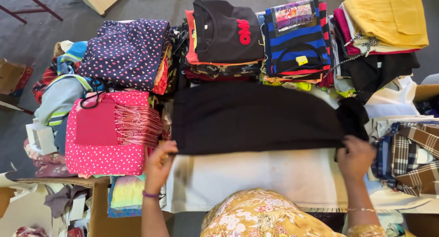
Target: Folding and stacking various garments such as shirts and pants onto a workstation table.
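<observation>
While both hands pinch its near edge, black garment [256, 115] spread flat at table centre, left hand [158, 166] clamped on the near-left corner, right hand [356, 157] on the near-right, white cloth [256, 177] beneath, pink dotted fabric [107, 131] left, plaid shirt [411, 154] right, folded stacks beyond.

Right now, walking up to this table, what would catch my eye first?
The big black garment spread flat mid-table, with the left hand and right hand each pinching a near corner. Behind it stand folded stacks, among them a blue striped top, and to the left a pink dotted cloth.
</observation>
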